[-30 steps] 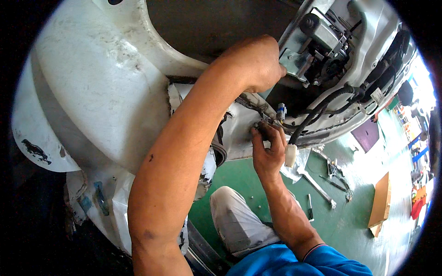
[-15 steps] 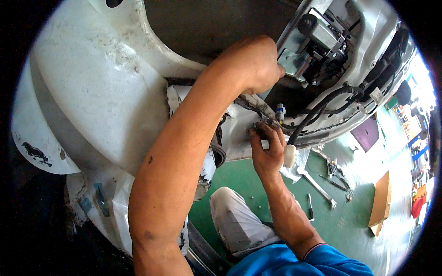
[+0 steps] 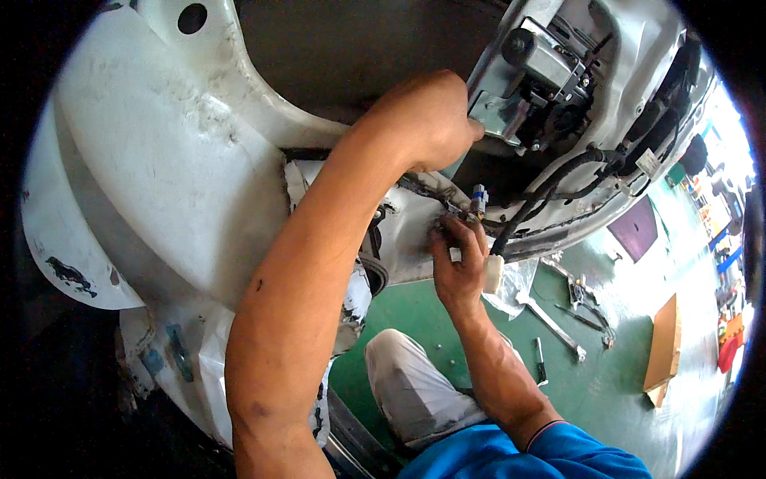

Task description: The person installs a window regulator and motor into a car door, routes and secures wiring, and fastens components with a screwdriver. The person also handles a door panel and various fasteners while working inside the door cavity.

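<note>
My left arm reaches across a white car body panel. At the edge of the dark opening, my left hand is bent inward beside a metal bracket. Its thumb shows, but the other fingers are hidden. Lower down, my right hand has curled fingers pinched together at the dark-smeared body edge. What lies between them is too small to name. Just above those fingertips stands a small blue-and-grey connector. A thick black cable ends in a white plastic connector close beside the right hand.
A silver motor unit sits in the body cavity at upper right. On the green floor lie a long metal wrench-like tool, a screwdriver, clear plastic and loose wiring. A cardboard piece stands farther right.
The view has shifted slightly, so the car body sits a little lower and further left. Both hands keep nearly the same places and poses against the body.
</note>
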